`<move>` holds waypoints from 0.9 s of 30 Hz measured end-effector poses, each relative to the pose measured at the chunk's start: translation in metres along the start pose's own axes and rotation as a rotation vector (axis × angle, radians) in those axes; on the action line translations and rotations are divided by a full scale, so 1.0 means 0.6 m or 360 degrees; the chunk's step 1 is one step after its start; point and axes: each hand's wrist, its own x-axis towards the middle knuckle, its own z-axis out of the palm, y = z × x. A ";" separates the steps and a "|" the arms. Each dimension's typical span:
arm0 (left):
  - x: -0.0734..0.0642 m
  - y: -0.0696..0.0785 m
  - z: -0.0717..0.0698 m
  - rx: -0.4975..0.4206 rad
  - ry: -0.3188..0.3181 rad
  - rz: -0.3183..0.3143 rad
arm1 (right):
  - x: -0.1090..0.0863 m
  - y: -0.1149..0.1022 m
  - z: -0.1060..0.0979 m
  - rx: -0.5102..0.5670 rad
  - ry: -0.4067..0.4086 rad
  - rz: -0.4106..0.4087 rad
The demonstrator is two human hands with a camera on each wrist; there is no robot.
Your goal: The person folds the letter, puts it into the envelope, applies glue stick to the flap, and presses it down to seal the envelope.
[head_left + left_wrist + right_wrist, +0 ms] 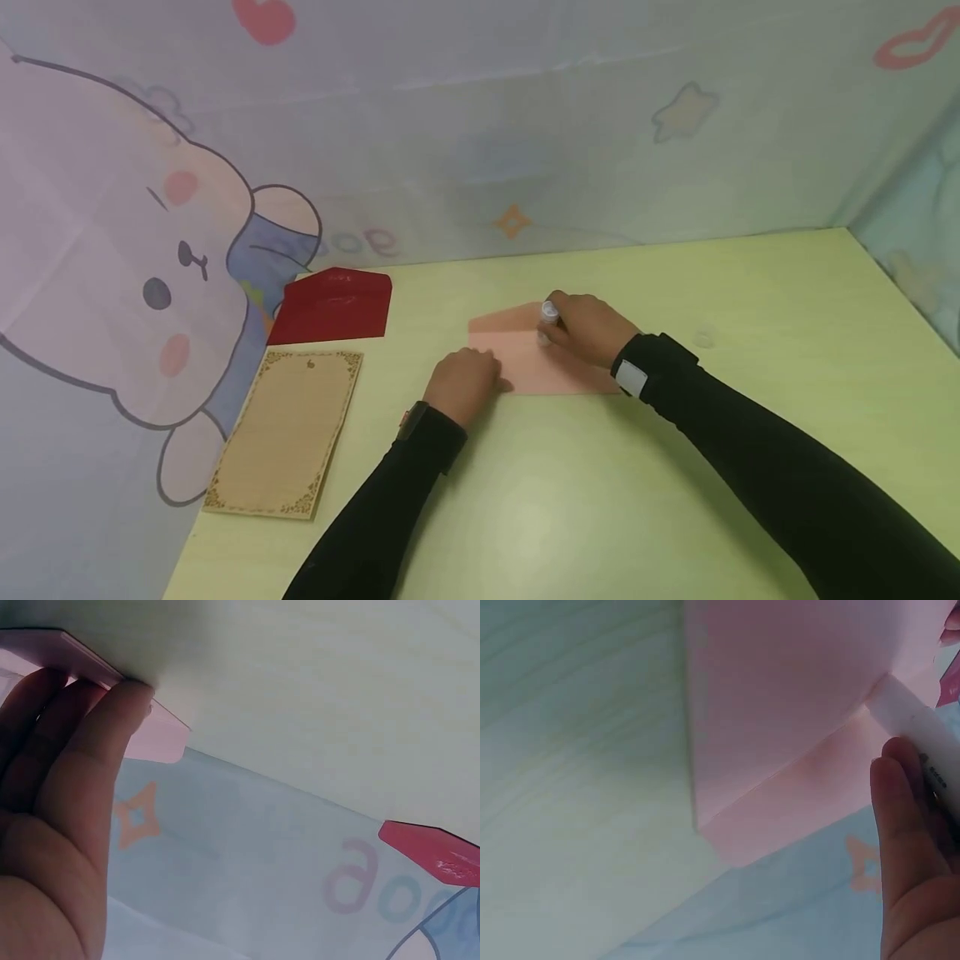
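A pink envelope (555, 367) lies on the table with its flap (502, 321) spread toward the back. My right hand (592, 327) grips a white glue stick (922, 724), whose end touches the envelope near the flap's fold in the right wrist view. At the envelope's left edge, my left hand (465, 383) rests with its fingers (97, 727) pressing on the paper. Part of the envelope's right side is hidden under my right hand and wrist.
A red envelope (333, 312) lies at the back left of the table. In front of it is a tan sheet with an ornate border (288, 433). A small clear round piece, perhaps a cap (703, 336), sits right of my right wrist. A printed curtain (570, 150) hangs behind.
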 end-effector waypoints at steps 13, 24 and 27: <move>0.011 -0.008 0.030 -0.0003 -0.0029 0.0003 | 0.018 -0.012 0.001 0.0162 0.0056 -0.0024; 0.017 -0.020 0.059 0.0034 0.0095 0.0022 | 0.027 -0.010 0.023 -0.0052 0.0026 -0.0126; 0.015 -0.022 0.054 0.0007 0.0069 -0.0002 | 0.022 0.000 0.016 -0.0093 0.0002 -0.0114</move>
